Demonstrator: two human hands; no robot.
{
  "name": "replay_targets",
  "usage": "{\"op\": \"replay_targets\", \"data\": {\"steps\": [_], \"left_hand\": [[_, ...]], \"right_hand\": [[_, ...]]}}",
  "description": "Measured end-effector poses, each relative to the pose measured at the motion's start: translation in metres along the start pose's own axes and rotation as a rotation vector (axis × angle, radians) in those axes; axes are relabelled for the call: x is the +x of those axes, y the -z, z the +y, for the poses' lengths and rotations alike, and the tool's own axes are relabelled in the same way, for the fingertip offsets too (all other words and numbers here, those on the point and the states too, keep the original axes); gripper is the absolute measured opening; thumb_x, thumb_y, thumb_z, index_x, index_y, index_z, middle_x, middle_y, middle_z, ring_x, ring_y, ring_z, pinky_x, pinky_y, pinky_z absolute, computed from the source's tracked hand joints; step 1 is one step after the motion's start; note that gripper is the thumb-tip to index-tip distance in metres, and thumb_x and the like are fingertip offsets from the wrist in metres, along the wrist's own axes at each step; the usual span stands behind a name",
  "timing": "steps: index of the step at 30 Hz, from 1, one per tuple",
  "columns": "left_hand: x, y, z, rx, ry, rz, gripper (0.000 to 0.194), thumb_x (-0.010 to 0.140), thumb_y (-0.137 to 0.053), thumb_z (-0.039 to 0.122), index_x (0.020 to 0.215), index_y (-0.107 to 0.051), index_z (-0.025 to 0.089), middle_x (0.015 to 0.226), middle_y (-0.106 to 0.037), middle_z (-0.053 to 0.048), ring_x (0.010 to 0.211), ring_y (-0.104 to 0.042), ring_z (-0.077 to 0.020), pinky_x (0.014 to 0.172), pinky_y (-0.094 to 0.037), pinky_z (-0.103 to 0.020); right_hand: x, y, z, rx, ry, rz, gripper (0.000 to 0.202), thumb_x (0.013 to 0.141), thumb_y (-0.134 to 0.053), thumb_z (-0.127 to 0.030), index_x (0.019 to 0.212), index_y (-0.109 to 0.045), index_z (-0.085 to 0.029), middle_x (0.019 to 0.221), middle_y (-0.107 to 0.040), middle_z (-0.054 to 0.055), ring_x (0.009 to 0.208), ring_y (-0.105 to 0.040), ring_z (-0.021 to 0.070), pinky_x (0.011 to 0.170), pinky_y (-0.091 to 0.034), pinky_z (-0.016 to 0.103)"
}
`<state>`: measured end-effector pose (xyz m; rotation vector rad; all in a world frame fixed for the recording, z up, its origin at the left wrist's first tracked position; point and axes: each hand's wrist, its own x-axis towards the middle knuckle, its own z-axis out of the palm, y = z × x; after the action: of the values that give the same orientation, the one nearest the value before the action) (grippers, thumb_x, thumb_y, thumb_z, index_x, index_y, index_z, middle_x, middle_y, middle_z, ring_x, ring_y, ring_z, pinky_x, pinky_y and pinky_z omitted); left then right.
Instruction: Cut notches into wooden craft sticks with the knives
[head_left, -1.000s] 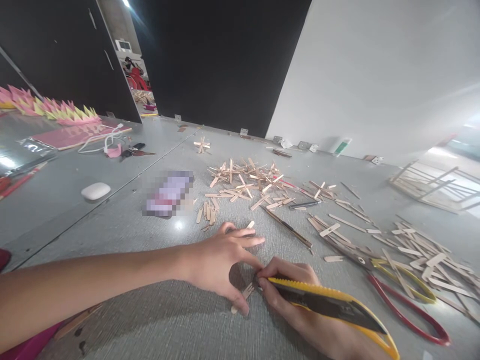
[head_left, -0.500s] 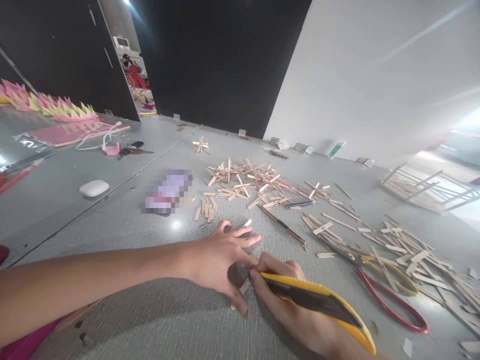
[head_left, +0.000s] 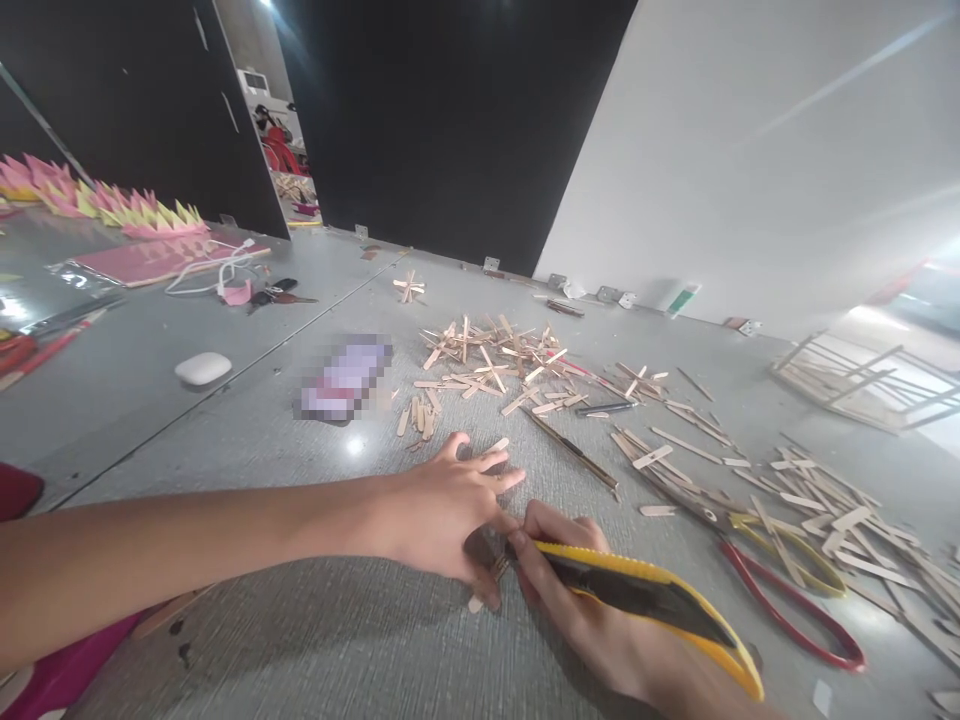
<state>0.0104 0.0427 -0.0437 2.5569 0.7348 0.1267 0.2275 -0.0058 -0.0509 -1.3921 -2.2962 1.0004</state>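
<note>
Thumb and index finger of my left hand (head_left: pixel 454 510) press a small wooden craft stick (head_left: pixel 501 568) down on the grey tabletop (head_left: pixel 360 640); the other fingers are spread. Part of that stick is hidden under the hand. My right hand (head_left: pixel 592 610) is wrapped around a yellow and black utility knife (head_left: pixel 645 595), its front end down beside the left index fingertip. The blade is hidden by my fingers. Beyond my hands lies a heap of cut stick pieces and small star shapes (head_left: pixel 487 365).
Red-and-yellow-handled scissors (head_left: pixel 795 610) and a pile of craft sticks (head_left: pixel 847 520) lie at the right. A stick frame (head_left: pixel 877 385) stands farther back. On the left are a blurred-out phone (head_left: pixel 345 378), a white case (head_left: pixel 202 368), a cable (head_left: pixel 225 268) and pink-yellow folded paper (head_left: pixel 97 205).
The view has shifted slightly, so the scene sits a little to the right. Both hands keep nearly the same pose, with the knife still by the stick.
</note>
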Motion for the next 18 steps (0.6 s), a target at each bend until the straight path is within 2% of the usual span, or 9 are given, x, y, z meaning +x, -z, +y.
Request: {"op": "replay_targets", "data": {"steps": [7, 13, 18], "left_hand": [[0.0031, 0.0059, 0.0065, -0.006, 0.044, -0.015, 0.046, 0.074, -0.086, 0.056, 0.112, -0.078, 0.032, 0.162, -0.041, -0.015, 0.152, -0.027, -0.048, 0.106, -0.023, -0.08], [0.0048, 0.0091, 0.01, 0.006, 0.092, -0.077, 0.05, 0.073, -0.087, 0.054, 0.118, -0.076, 0.035, 0.164, -0.037, -0.014, 0.152, -0.024, -0.049, 0.105, -0.024, -0.082], [0.0033, 0.0085, 0.0079, -0.054, 0.065, -0.039, 0.048, 0.073, -0.088, 0.053, 0.117, -0.077, 0.036, 0.163, -0.04, -0.011, 0.152, -0.025, -0.0497, 0.107, -0.021, -0.082]], "right_hand": [[-0.0023, -0.0025, 0.0041, -0.007, 0.01, 0.012, 0.047, 0.106, -0.027, -0.053, 0.071, -0.045, -0.027, 0.071, -0.057, 0.001, 0.069, -0.055, 0.0217, 0.079, -0.051, 0.05], [-0.0005, -0.0039, 0.0052, -0.01, 0.019, -0.003, 0.047, 0.107, -0.025, -0.052, 0.072, -0.044, -0.027, 0.071, -0.054, 0.0, 0.07, -0.055, 0.0229, 0.08, -0.049, 0.052], [-0.0022, -0.0027, 0.0023, 0.01, 0.021, 0.001, 0.045, 0.106, -0.027, -0.049, 0.072, -0.046, -0.027, 0.071, -0.056, 0.0, 0.066, -0.054, 0.0218, 0.077, -0.049, 0.051]]}}
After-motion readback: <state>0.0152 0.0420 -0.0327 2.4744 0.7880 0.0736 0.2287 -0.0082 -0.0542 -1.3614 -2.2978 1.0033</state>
